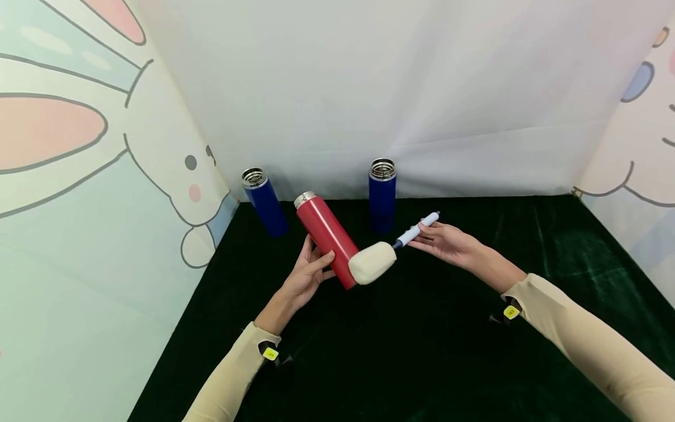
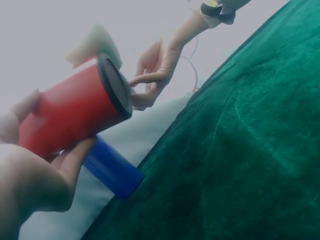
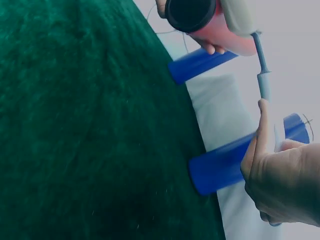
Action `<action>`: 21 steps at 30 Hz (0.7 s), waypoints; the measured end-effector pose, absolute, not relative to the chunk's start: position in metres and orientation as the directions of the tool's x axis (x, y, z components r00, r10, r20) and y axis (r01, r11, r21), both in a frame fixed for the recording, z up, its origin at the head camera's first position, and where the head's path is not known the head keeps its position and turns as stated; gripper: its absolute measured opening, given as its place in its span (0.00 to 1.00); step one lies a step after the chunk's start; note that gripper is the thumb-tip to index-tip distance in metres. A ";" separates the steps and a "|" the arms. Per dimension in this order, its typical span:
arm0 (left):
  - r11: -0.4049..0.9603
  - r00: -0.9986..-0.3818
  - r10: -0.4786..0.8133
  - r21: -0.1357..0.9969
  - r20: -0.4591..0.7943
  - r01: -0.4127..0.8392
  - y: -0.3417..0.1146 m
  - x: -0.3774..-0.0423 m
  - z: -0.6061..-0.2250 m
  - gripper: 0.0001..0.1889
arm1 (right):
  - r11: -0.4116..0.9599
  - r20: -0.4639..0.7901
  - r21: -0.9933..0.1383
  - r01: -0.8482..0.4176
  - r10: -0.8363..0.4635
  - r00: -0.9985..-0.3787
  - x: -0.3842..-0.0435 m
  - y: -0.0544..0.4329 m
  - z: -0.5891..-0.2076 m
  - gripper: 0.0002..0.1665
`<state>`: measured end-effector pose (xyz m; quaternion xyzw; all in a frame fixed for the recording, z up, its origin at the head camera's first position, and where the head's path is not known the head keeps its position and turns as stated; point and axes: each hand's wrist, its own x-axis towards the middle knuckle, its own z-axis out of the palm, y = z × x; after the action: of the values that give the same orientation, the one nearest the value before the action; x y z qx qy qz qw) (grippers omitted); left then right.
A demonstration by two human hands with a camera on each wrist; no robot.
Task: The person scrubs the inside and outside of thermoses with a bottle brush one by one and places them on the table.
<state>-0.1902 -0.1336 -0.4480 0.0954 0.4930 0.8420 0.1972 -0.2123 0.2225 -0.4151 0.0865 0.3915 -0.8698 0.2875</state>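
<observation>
My left hand [image 1: 307, 274] grips a red metal bottle [image 1: 329, 237] round its lower half, tilted with its silver mouth up and to the left. In the left wrist view the black base of the red bottle [image 2: 75, 110] faces the right hand. My right hand [image 1: 448, 243] pinches the pale blue handle of a bottle brush [image 1: 413, 230]. The cream sponge head [image 1: 372, 262] points down and left, overlapping the bottle's lower end in the head view. In the right wrist view, the sponge head [image 3: 238, 16] lies beside the red bottle's body.
Two blue bottles with uncapped silver mouths stand at the back, one blue bottle [image 1: 266, 202] on the left and another blue bottle [image 1: 382, 196] near the middle. Dark green cloth [image 1: 401, 351] covers the table. A white curtain [image 1: 422, 88] hangs behind it.
</observation>
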 end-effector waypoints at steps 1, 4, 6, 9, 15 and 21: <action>-0.437 -0.905 0.424 0.866 -0.038 -0.241 -0.134 -0.190 -0.448 0.42 | -0.513 -0.378 -0.643 0.569 -0.433 -0.818 -0.211 0.225 -0.415 0.29; -0.444 -0.906 0.421 0.859 -0.051 -0.255 -0.135 -0.190 -0.447 0.42 | -0.485 -0.383 -0.663 0.570 -0.434 -0.815 -0.208 0.233 -0.415 0.35; -0.448 -0.903 0.426 0.855 -0.052 -0.261 -0.135 -0.190 -0.447 0.42 | -0.478 -0.383 -0.670 0.568 -0.434 -0.816 -0.207 0.236 -0.415 0.33; -0.459 -0.896 0.442 0.846 -0.049 -0.272 -0.136 -0.190 -0.448 0.42 | -0.477 -0.374 -0.676 0.562 -0.434 -0.819 -0.208 0.238 -0.416 0.26; -0.466 -0.880 0.473 0.836 -0.040 -0.289 -0.134 -0.190 -0.448 0.44 | -0.528 -0.348 -0.641 0.556 -0.446 -0.825 -0.222 0.227 -0.414 0.23; -0.457 -0.864 0.500 0.833 -0.049 -0.312 -0.130 -0.189 -0.447 0.47 | -0.631 -0.320 -0.589 0.505 -0.393 -0.862 -0.242 0.213 -0.406 0.19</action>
<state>-0.1892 -0.1305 -0.4465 0.1019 0.4626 0.8475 0.2396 -0.2420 0.2132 -0.4059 0.0806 0.3497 -0.8994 0.2497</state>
